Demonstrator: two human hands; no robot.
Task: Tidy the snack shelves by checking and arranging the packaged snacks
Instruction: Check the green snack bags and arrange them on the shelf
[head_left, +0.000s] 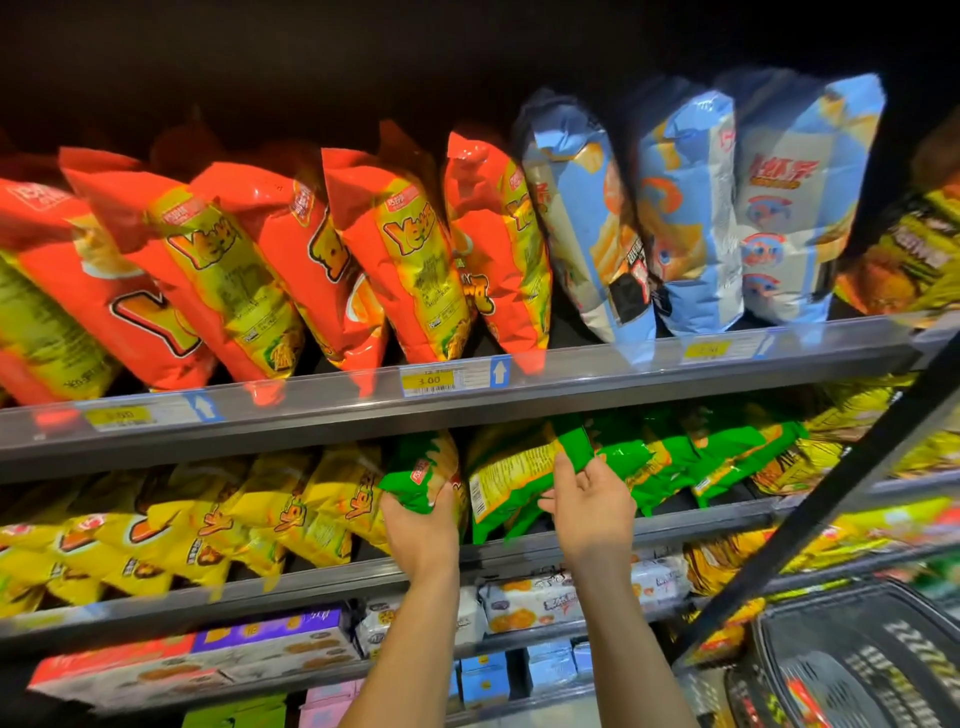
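Clutching one green bag (423, 475) in left grip (415, 522), pinching a corner of second bag (511, 480) in right grip (587, 501) — could drag neighbours (727, 452) off shelf (717, 514).

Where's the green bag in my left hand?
Head view, centre: the green bag, gripped by the left hand, is at the second shelf, yellow bags on its left, the pack pinched by the right hand on its right.

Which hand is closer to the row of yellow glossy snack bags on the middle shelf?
Left. The left hand, gripping a green plastic snack bag, is right beside the yellow glossy snack bags. The right hand is farther right, pinching another green bag.
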